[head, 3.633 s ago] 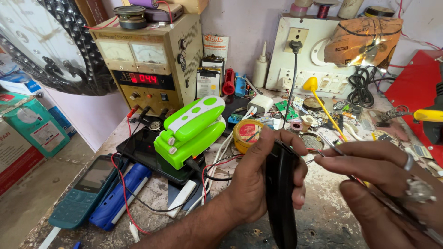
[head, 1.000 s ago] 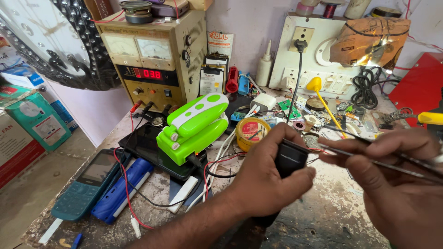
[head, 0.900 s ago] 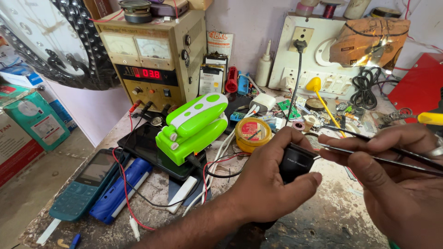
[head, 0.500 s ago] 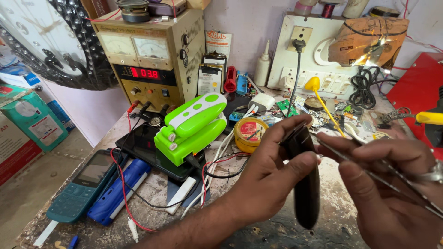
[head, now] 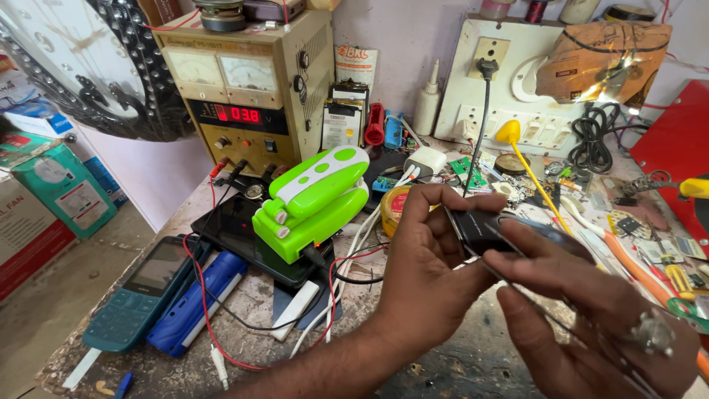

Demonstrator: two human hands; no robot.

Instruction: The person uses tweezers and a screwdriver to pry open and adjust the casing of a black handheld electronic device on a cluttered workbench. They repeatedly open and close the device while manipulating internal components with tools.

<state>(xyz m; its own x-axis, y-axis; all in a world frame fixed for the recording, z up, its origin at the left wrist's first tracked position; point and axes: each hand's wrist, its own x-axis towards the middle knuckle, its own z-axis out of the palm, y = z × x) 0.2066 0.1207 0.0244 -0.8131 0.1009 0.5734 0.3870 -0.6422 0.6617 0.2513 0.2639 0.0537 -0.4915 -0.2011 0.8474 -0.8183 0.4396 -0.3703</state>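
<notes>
My left hand (head: 425,273) grips a black, elongated handheld device (head: 491,225), holding it roughly level above the workbench. My right hand (head: 583,310), with a ring on one finger, pinches thin metal tweezers (head: 452,220). Their tip rests at the left end of the black device, beside my left fingers. My right fingers overlap the device's right part and hide it. Both hands are close together at the front right of the bench.
A green clamp-like gadget (head: 314,199) sits on a black box amid red and white wires. Behind it stands a beige power supply (head: 244,96). A teal keypad phone (head: 136,295), a blue tube (head: 196,303), a yellow tape roll (head: 395,207) and a socket board (head: 509,81) surround the cluttered bench.
The black device has turned from hanging upright to lying level in my left hand. My right hand has come closer, bringing the tweezers' tip to the device's left end.
</notes>
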